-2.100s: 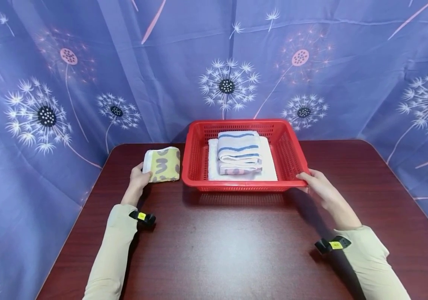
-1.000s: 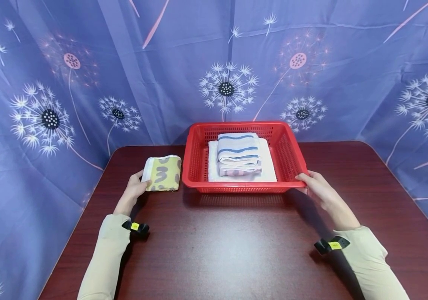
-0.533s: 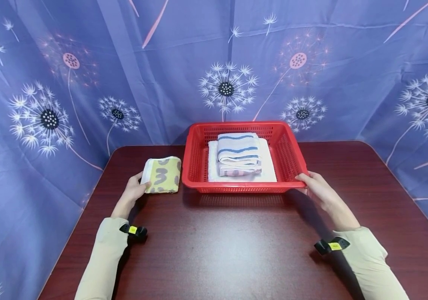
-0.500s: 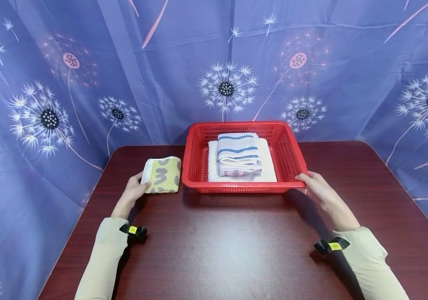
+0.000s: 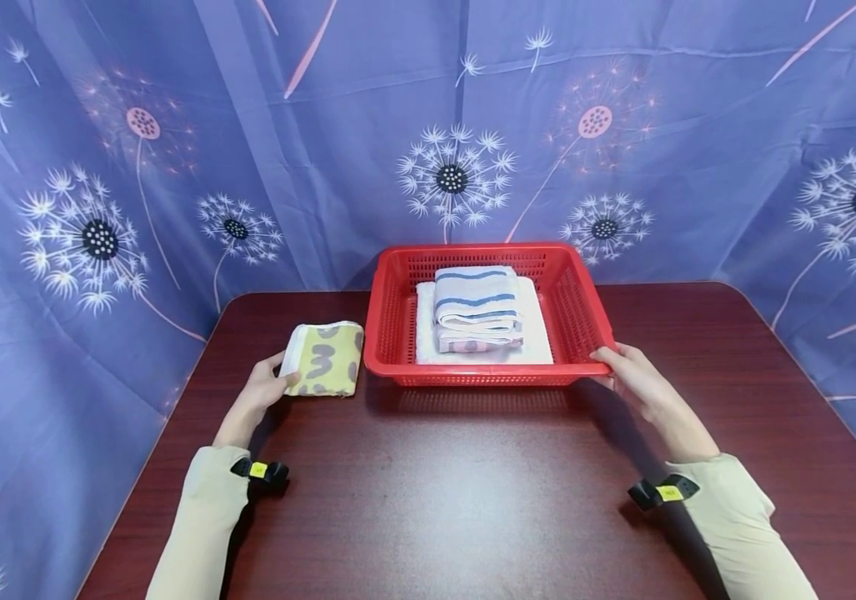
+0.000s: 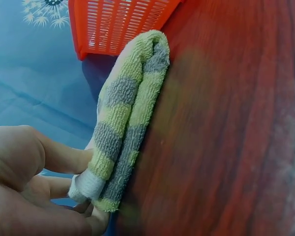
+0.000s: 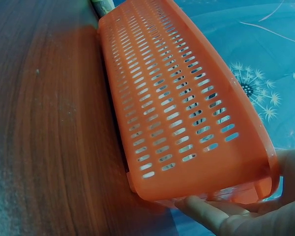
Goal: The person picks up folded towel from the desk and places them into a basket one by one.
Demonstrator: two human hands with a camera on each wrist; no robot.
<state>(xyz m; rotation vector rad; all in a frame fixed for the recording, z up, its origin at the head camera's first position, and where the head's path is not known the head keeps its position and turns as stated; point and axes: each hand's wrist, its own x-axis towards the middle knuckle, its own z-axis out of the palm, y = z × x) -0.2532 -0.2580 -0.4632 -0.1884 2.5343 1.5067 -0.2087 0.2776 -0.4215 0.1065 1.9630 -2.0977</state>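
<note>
In the head view a folded yellow towel (image 5: 328, 358) with grey spots and a white edge lies left of a red plastic basket (image 5: 473, 369). My left hand (image 5: 257, 392) pinches the towel's left edge between thumb and fingers. The left wrist view has the folded layers of the yellow towel (image 6: 123, 118) end-on, close to the tabletop. My right hand (image 5: 641, 383) grips the near right corner of the basket, thumb over the rim and fingers below. Within the basket, a white towel with blue stripes (image 5: 476, 292) lies on a pinkish patterned one, over a larger white towel (image 5: 536, 325).
A dark red-brown wooden table (image 5: 428, 483) carries everything. Behind and at both sides hangs a blue curtain (image 5: 352, 150) with dandelion prints, close to the table's back edge. The basket stands near that back edge.
My left hand and the yellow towel have moved a little toward me across the table. My right hand, the basket and the towels in it have stayed put.
</note>
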